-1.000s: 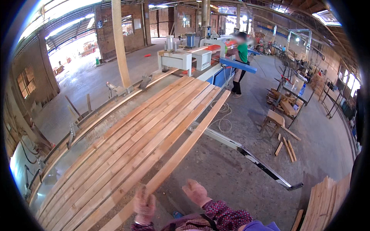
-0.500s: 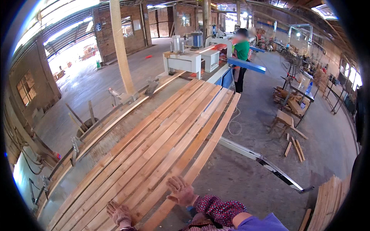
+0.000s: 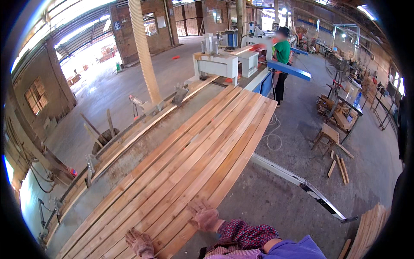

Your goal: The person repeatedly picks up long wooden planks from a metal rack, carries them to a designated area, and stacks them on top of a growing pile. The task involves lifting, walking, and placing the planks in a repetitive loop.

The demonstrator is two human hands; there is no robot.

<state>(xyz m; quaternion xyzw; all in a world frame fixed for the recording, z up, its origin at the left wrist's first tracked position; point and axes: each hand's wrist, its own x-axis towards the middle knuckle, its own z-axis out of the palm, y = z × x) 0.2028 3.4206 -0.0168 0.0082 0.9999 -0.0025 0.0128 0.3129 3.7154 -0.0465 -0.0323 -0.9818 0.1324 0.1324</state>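
Observation:
Long wooden boards (image 3: 172, 172) lie side by side on a metal machine bed (image 3: 142, 157), running away from me toward the machine. My left hand (image 3: 140, 243), in a worn pinkish glove, rests flat on the near part of the boards with its fingers spread. To its right, my right hand (image 3: 204, 215), gloved alike, is laid with fingers stretched out on the rightmost board, near its outer edge. Neither hand grasps anything. The boards sit close together, with narrow gaps between some of them. Their near ends pass out of view at the bottom.
A pale machine (image 3: 215, 67) stands at the far end, with a person in green (image 3: 282, 52) beside it. A thin strip (image 3: 148, 125) runs along the bed's left side, near a ribbed hose (image 3: 144, 56). A metal arm (image 3: 297, 179) juts out right. Stacked boards (image 3: 368, 233) stand lower right.
The rightmost boards have shifted left against the others, closing the wider gaps between them. Both hands remain flat on the wood. The whole view has swung slightly left.

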